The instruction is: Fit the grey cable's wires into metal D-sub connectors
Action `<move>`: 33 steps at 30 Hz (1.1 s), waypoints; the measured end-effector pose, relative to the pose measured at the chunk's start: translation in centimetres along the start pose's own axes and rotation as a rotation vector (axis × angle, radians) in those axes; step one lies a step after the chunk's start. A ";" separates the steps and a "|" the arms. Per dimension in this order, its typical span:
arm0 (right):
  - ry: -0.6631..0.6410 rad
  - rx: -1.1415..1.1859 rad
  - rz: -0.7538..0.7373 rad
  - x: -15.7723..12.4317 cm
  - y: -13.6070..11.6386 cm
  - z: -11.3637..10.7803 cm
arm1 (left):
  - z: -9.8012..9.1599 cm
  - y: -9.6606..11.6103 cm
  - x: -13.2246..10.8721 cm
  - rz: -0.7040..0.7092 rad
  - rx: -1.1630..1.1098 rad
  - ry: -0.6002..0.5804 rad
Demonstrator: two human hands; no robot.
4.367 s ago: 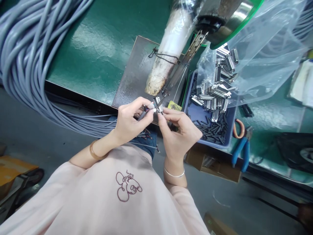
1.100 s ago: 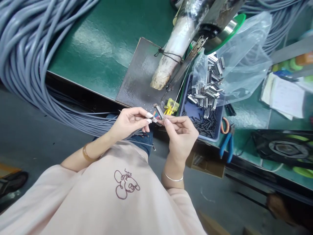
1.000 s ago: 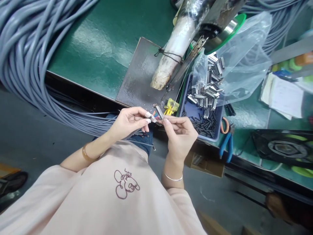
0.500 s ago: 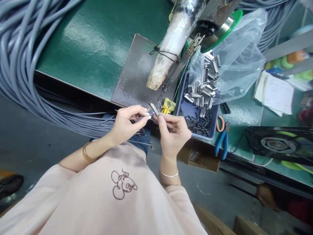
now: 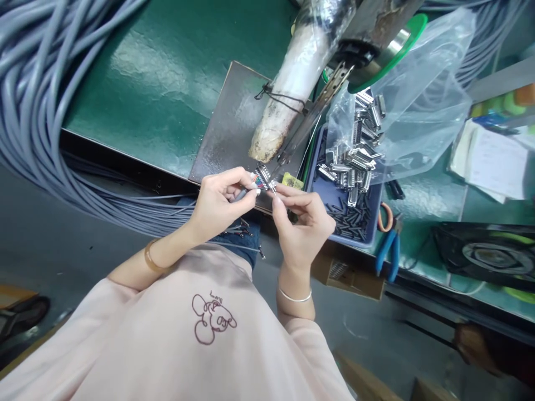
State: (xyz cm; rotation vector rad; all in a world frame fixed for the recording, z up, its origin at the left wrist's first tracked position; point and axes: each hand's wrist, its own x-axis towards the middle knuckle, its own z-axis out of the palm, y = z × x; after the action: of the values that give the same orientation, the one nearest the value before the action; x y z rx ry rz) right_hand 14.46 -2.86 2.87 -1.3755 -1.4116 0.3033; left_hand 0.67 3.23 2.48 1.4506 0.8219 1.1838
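Note:
My left hand (image 5: 221,200) is closed in a pinch on the end of a grey cable (image 5: 239,195). Thin coloured wires (image 5: 258,181) fan out from that end to a metal multi-pin connector (image 5: 264,176). At the connector's lower end, the thumb and forefinger of my right hand (image 5: 303,220) pinch it. Just above it sits the lower end of a slim metal tool (image 5: 301,133), which looks like a mounted soldering iron. Behind my right fingertips lies a yellow sponge (image 5: 292,180), partly hidden.
A blue tray (image 5: 371,236) holds silver connectors (image 5: 355,161) and short black tubes (image 5: 351,217). Blue-handled pliers (image 5: 388,248) lie beside it. A thick white tube (image 5: 278,111) slants over a dark plate (image 5: 225,122). Bundled grey cables (image 5: 33,100) hang at the left.
Both hands stay on the cable and connector. The connector has shifted slightly up toward the metal tool's tip. The view has moved a little, and my right hand now covers more of the sponge.

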 end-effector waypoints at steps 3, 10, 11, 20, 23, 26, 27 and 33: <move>-0.005 0.015 -0.008 0.2 0.3 0.0 | 0.0 0.1 0.4 -0.041 -0.015 -0.009; -0.003 -0.002 -0.012 0.7 0.5 -0.1 | -0.2 0.1 0.8 0.023 0.025 -0.019; 0.000 -0.008 -0.015 0.8 0.4 -0.1 | -0.2 0.2 0.9 0.030 0.028 -0.018; 0.009 -0.231 -0.228 1.3 -0.3 -0.2 | -0.4 1.2 1.6 -0.198 -0.175 -0.081; 0.036 -0.157 -0.144 0.8 0.1 -0.4 | -0.6 1.1 1.9 -0.349 -0.268 -0.122; 0.306 -0.033 -0.177 0.7 0.9 -0.8 | -0.8 1.1 2.0 -0.453 -0.326 -0.114; 0.419 0.009 -0.245 0.8 1.1 -0.9 | -0.8 1.2 2.0 -0.467 -0.338 -0.110; 0.254 -0.066 -0.260 0.4 1.2 -1.5 | -0.6 1.4 1.8 -0.465 -0.325 -0.133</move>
State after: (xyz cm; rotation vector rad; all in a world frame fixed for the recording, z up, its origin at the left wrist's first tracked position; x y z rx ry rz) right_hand 16.41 -2.95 2.74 -1.2179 -1.3756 -0.0860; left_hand 0.45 4.75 4.27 0.9906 0.7783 0.8118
